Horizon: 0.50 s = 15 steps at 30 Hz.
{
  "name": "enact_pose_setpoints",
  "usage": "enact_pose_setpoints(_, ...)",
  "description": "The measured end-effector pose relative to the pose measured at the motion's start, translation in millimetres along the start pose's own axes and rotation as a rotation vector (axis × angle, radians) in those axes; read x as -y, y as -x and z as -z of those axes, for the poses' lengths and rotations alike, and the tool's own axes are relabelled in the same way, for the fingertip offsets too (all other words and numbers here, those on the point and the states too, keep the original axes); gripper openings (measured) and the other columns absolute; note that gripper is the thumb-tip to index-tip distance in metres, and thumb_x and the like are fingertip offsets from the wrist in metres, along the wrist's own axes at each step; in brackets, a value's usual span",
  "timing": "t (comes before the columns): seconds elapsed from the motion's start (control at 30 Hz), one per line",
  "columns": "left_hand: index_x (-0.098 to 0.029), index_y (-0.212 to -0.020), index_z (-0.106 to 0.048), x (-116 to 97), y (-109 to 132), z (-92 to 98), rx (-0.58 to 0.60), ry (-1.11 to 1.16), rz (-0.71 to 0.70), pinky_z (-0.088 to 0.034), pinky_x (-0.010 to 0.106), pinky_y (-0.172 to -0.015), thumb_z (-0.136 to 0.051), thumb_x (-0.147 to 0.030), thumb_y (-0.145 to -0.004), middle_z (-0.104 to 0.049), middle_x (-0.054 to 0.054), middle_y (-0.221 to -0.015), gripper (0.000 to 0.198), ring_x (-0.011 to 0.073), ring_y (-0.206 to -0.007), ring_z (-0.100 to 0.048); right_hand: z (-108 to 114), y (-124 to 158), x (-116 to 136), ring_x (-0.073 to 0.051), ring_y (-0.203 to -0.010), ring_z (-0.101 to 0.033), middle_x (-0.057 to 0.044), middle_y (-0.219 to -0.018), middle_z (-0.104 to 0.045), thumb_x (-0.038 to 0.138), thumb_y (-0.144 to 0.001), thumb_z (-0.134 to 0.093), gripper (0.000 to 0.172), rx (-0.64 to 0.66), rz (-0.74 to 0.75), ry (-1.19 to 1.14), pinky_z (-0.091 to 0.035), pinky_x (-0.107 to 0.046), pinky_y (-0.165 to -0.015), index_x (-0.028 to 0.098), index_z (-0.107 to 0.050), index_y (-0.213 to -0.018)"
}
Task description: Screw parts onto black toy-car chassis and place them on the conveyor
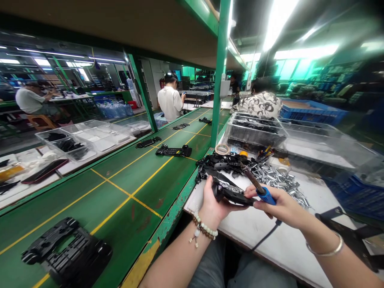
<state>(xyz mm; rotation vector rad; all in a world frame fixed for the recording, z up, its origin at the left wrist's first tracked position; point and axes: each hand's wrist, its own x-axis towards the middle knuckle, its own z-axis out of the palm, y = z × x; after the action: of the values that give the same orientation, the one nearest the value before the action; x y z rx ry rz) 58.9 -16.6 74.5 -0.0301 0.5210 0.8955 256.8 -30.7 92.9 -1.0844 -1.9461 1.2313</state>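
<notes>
My left hand (214, 204) is closed around a black plastic toy car chassis (232, 194), held tilted above the white bench. In my right hand (279, 204) is a soldering iron (265, 195) with a blue handle, its tip pointing up and to the left. The fingers of that hand also touch the chassis's right end. A cable runs down from the iron under my wrist. Just beyond my hands lie a heap of black plastic parts (220, 162) and a pile of shiny metal pieces (277, 178).
On my left runs a green conveyor belt (120, 204) carrying several black chassis, the nearest chassis (67, 248) at lower left. A green post (220, 80) rises at the belt's edge. Clear plastic bins (255, 134) stand beyond the piles. Other people sit farther off.
</notes>
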Motion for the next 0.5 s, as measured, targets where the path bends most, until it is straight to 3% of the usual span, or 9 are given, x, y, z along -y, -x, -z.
enact_pose_setpoints(0.23,-0.009,-0.122,-0.05,0.7,-4.6,-0.8,0.051,0.025,0.054,-0.03,0.066,-0.087,-0.036,-0.062,-0.079,-0.054,0.024,-0.12,0.069,0.0424,-0.109,-0.049,1.4,-1.3,1.2,-0.008,-0.053,-0.052,-0.006,-0.106,-0.058,0.037,-0.078,-0.065,0.025,-0.022,0.001,-0.017,-0.048,-0.022,-0.04,0.023,-0.067,-0.098)
enact_pose_setpoints(0.43,-0.009,-0.123,-0.048,1.4,-7.0,-3.7,0.074,0.093,0.046,-0.03,0.068,-0.085,-0.036,-0.058,-0.081,-0.055,0.024,-0.119,0.065,0.0432,-0.109,-0.049,-1.0,1.4,8.1,-0.015,-0.068,-0.059,-0.01,-0.111,-0.057,0.039,-0.081,-0.061,0.027,-0.075,0.033,0.023,-0.047,-0.021,-0.038,0.022,-0.067,-0.1)
enact_pose_setpoints(0.5,-0.009,-0.124,-0.047,1.5,-8.5,-4.2,0.079,0.095,0.049,-0.029,0.07,-0.085,-0.035,-0.057,-0.081,-0.055,0.024,-0.118,0.065,0.0437,-0.109,-0.049,-1.4,2.2,10.1,-0.019,-0.078,-0.061,-0.009,-0.11,-0.058,0.039,-0.079,-0.064,0.027,-0.095,0.062,0.057,-0.052,-0.024,-0.047,0.022,-0.068,-0.099)
